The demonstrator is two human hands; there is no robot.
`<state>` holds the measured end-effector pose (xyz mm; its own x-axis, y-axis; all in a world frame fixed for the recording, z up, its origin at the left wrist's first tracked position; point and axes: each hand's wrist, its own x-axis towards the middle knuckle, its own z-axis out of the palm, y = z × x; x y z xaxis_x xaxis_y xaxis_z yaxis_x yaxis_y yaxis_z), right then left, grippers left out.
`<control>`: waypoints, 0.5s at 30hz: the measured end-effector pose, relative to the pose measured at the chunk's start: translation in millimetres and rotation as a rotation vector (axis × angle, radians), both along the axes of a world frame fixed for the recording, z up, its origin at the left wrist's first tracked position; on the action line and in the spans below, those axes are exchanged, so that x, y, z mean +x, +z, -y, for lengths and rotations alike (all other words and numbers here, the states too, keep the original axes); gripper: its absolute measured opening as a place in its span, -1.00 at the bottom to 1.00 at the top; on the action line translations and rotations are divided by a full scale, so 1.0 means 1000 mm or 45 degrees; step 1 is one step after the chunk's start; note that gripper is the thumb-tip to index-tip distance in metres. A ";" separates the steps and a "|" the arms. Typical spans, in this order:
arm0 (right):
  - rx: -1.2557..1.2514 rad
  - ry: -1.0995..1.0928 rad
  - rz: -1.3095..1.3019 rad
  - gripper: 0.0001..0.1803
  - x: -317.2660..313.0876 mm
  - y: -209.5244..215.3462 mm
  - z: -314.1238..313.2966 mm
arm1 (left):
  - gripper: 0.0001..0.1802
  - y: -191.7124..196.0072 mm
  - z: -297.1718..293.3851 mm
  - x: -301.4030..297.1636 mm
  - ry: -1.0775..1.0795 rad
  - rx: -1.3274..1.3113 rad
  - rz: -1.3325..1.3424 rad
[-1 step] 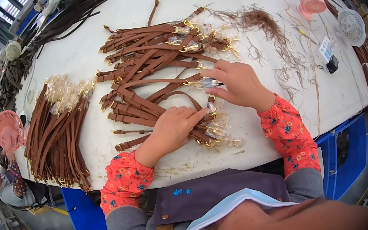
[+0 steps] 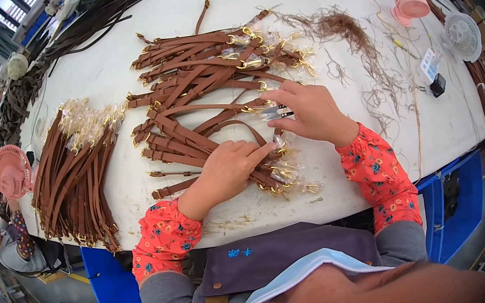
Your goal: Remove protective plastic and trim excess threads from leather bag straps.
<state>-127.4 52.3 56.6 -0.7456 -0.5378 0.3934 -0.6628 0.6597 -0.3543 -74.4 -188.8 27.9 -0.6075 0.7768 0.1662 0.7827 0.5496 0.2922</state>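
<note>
My right hand (image 2: 310, 111) is closed around a pair of thread snips (image 2: 276, 112), whose metal blades point left above the straps. My left hand (image 2: 227, 169) is closed on a brown leather strap (image 2: 250, 126) near its plastic-wrapped end, over the lower part of the pile. Brown straps (image 2: 182, 145) with gold clasps and buckles lie spread in front of me. Clear plastic film (image 2: 286, 169) wraps some of the metal ends by my left fingers. What exactly those fingertips pinch is partly hidden.
A second bundle of brown straps (image 2: 80, 176) lies at the left, beside a pink fan (image 2: 12, 172). Loose brown threads (image 2: 346, 26) trail across the right. Farther right stand another pink fan (image 2: 411, 5) and a white fan (image 2: 463, 36). Dark straps (image 2: 92, 23) lie at the far left.
My right hand has shifted slightly to the left, and more of the snips shows between its fingers. The left hand and the straps stay in place.
</note>
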 end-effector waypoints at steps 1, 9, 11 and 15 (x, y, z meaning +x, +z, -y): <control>0.006 -0.001 -0.002 -0.63 -0.003 -0.009 -0.002 | -0.23 0.000 0.000 0.000 -0.001 0.006 -0.002; 0.213 -0.158 0.418 -0.76 0.008 -0.038 -0.045 | -0.33 -0.001 0.002 0.002 -0.013 0.044 -0.035; 0.173 -0.231 0.403 -0.76 0.010 -0.019 -0.046 | -0.33 0.002 0.002 0.002 -0.010 0.041 -0.043; 0.080 -0.238 0.328 -0.75 0.002 0.003 -0.033 | -0.35 0.000 0.002 0.002 0.000 0.044 -0.038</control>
<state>-125.0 85.0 59.3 -0.9044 -0.3997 0.1494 -0.4221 0.7872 -0.4496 -72.0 -190.8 27.7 -0.6021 0.7701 0.2109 0.7911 0.5397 0.2877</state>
